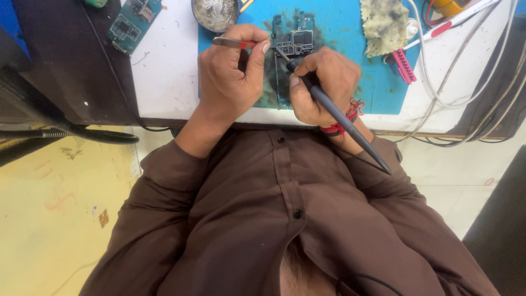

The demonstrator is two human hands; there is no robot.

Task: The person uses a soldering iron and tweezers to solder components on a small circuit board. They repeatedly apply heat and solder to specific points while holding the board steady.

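Head view: left hand (230,71) pinches tweezers (233,42), right hand (323,85) grips a soldering iron (339,118) on the circuit board (293,44). Both crowd the blue mat's (378,82) six o'clock edge; cables (466,71) sit at three o'clock.

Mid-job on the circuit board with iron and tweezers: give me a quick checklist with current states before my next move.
1. Right hand grips soldering iron: ok.
2. Iron tip on circuit board: ok.
3. Left hand holds tweezers: ok.
4. Tweezer tips touching the board: cannot tell, hidden by fingers.
5. Board lies on blue mat: ok.
6. Cables apart from iron: ok.
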